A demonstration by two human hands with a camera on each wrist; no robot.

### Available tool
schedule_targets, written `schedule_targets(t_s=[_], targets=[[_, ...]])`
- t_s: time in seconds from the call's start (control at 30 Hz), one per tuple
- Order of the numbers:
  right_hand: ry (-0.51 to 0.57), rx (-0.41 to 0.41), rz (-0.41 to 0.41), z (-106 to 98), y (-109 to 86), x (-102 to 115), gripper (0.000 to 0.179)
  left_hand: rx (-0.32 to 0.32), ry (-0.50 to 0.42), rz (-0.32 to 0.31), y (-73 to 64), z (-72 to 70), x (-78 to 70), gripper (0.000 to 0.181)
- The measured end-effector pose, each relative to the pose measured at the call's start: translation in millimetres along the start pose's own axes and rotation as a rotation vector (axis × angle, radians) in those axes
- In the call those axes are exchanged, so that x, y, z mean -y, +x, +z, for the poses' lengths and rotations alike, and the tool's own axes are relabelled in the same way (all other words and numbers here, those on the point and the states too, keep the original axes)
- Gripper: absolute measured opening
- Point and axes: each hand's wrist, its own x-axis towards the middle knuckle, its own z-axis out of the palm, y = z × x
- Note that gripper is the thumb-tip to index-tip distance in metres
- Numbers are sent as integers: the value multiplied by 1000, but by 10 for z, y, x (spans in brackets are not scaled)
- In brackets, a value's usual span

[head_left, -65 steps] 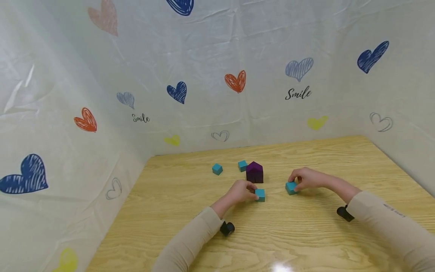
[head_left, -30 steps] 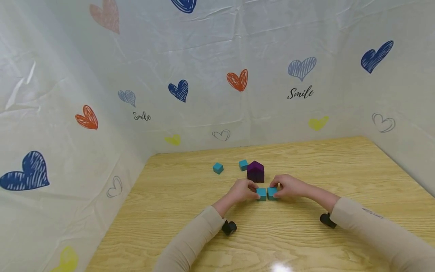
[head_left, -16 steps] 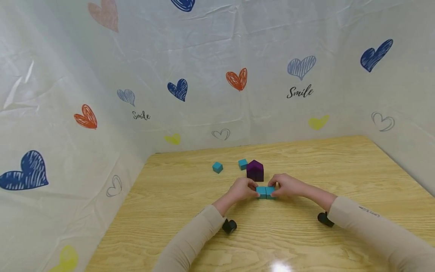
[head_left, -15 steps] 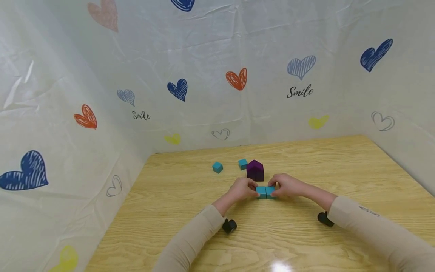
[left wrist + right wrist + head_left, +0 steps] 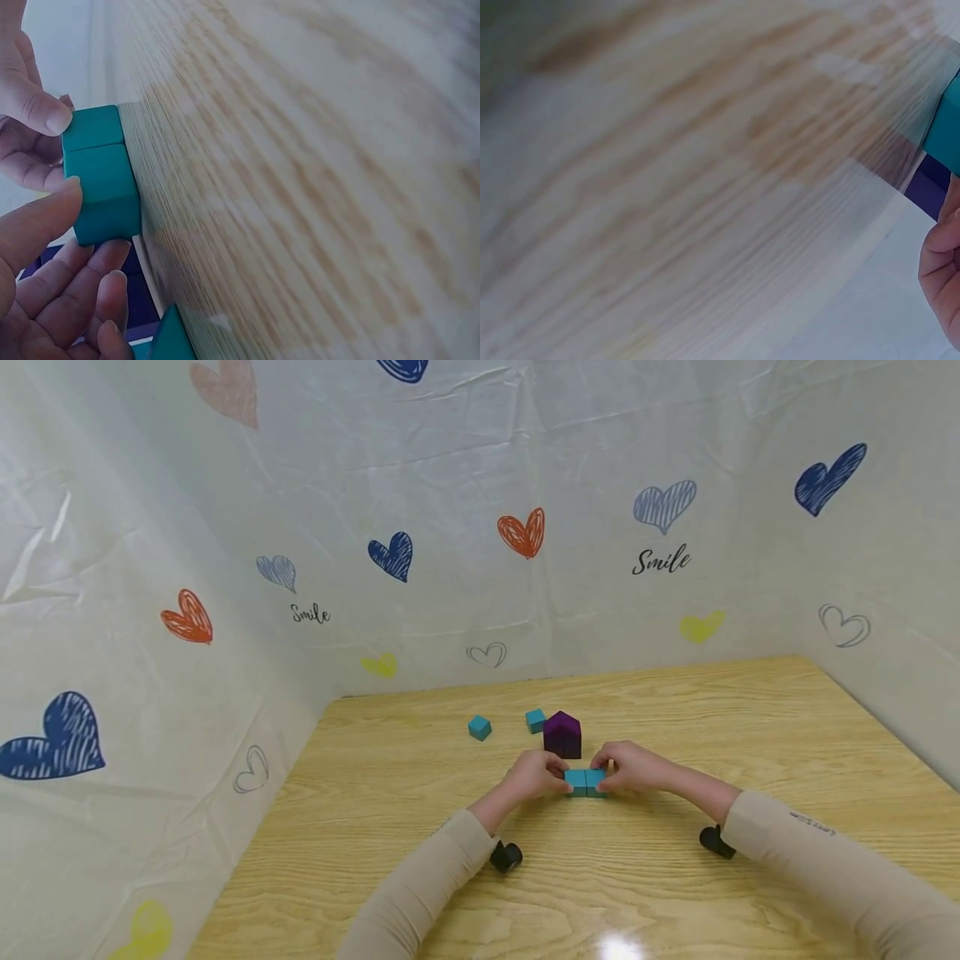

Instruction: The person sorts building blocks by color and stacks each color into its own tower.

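Two teal cubes sit side by side on the table, their faces touching. My left hand [image 5: 531, 775] pinches the left cube [image 5: 575, 783] between thumb and fingers. From the other side, my right hand [image 5: 633, 767] pinches the right cube [image 5: 595, 782]. In the left wrist view, the near cube [image 5: 109, 199] lies between my left thumb and fingertips, with the far cube [image 5: 94, 129] against it under my right thumb. The right wrist view catches only part of a teal cube [image 5: 946, 131] and some right-hand fingers at its edge.
Just behind the two cubes stands a purple house-shaped block [image 5: 562, 736]. One more teal cube [image 5: 536, 721] is by its left side, and another teal cube [image 5: 480, 727] lies farther left. The wooden table [image 5: 360, 793] meets a heart-printed sheet [image 5: 435, 610] at the back.
My right hand has brought its cube leftward across the table until it met the left cube. Over the last half second, both hands and cubes have stayed still.
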Motion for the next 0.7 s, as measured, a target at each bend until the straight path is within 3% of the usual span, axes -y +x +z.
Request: schedule_targets(t_s=[0.17, 0.4, 0.7], targets=[[25, 15, 15, -12, -10, -17, 30, -6, 1, -3, 18, 12, 6, 27], [61, 18, 77, -33, -43, -14, 46, -6, 8, 0, 10, 10, -9, 28], [55, -4, 61, -27, -51, -18, 28, -6, -13, -11, 3, 17, -6, 28]])
